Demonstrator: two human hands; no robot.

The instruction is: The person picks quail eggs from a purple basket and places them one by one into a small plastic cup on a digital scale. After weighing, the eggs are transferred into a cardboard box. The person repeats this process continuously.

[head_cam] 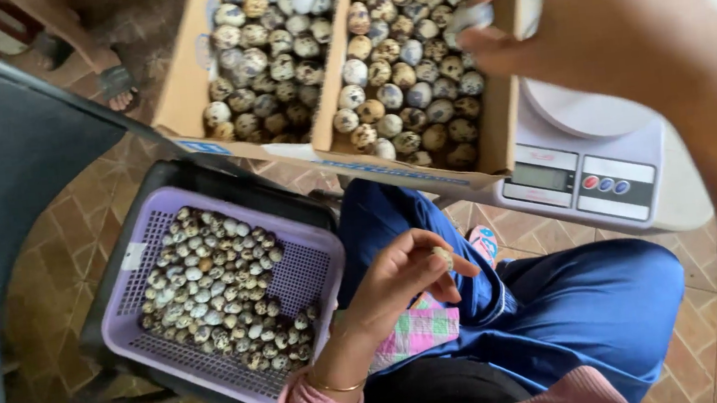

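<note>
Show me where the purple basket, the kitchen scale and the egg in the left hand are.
purple basket (pixel 306 272): head view, bare mesh floor at its right.
kitchen scale (pixel 589 179): head view, front panel.
egg (pixel 444 257): head view, shell between left-hand fingertips.

Beneath you is a floor (pixel 68 282) of brown patterned tiles, and it carries everything here. At your left a black crate (pixel 160 190) stands on it, with a purple basket (pixel 296 278) of speckled quail eggs nested inside. Ahead, a white digital scale (pixel 583 167) sits by your right knee, just beside a cardboard box (pixel 189 78) packed with more eggs.
</note>
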